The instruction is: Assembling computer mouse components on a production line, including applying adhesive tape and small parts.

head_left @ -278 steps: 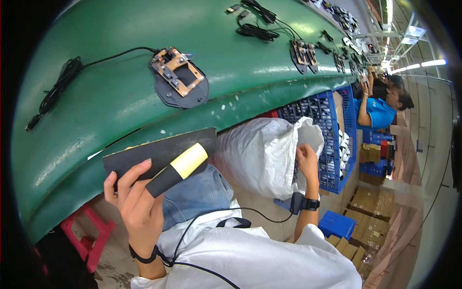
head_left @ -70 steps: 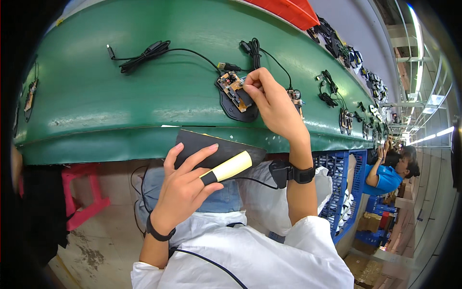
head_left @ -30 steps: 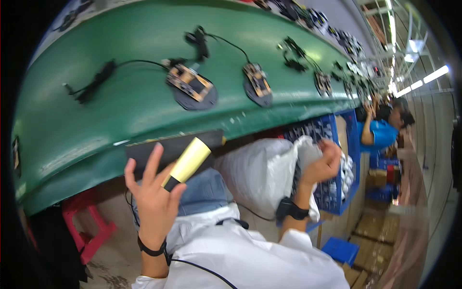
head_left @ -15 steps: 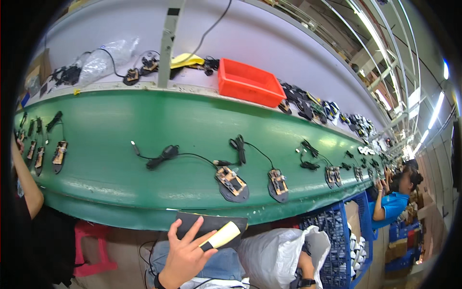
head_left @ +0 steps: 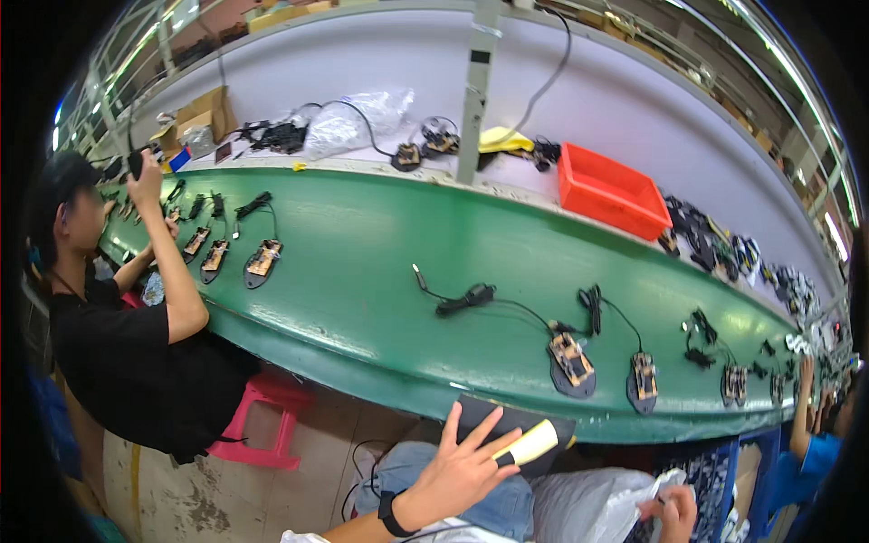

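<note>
At far left, a co-worker in black (head_left: 118, 353) sits by the green bench (head_left: 380, 299), a pink stool (head_left: 262, 416) alongside. The left hand (head_left: 460, 480) has its fingers fanned over a dark panel (head_left: 520, 418), gripping it above the lap near the bench edge; a yellow-and-black strip (head_left: 529, 442) lies along the same hand. Judged risk: so splayed a hold could let either piece slip. Next, a corded circuit assembly (head_left: 572, 366) lies on the bench; a snagged cord could drag it. A white sack (head_left: 579, 502) slumps below, its soft mouth liable to fold shut. At that mouth, the right hand (head_left: 672, 514) is curled; whether it pinches anything cannot be told.
</note>
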### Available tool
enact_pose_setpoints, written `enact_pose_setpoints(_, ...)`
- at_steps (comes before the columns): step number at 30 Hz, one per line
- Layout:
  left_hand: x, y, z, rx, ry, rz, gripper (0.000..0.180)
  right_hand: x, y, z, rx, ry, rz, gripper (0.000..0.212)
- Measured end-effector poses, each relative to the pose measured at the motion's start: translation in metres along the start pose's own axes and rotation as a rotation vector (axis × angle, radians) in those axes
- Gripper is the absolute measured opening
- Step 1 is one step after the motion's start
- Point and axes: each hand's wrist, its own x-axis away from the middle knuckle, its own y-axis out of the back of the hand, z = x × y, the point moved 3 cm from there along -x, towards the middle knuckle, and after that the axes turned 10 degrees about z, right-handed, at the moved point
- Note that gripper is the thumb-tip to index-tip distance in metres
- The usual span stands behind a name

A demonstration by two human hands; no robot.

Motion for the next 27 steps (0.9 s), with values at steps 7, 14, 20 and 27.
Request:
enact_pose_setpoints(7, 0.003, -0.010, -0.007, -0.231, 0.020, -0.043, 0.034, -0.098, -0.165, 0.024, -0.442, 0.259, 0.262, 0.026)
enact_pose_setpoints(14, 0.019, -0.034, -0.019, -0.120, 0.068, -0.144, 0.037, -0.129, -0.180, 0.044, -0.201, 0.256, 0.335, 0.034)
enact_pose_setpoints(20, 0.023, -0.038, -0.016, -0.018, 0.053, -0.159, 0.037, -0.121, -0.179, 0.043, -0.173, 0.312, 0.327, 0.034)
enact_pose_setpoints(27, 0.026, -0.008, -0.002, 0.011, 0.064, -0.038, 0.027, -0.124, -0.200, 0.057, -0.302, 0.402, 0.452, 0.037)
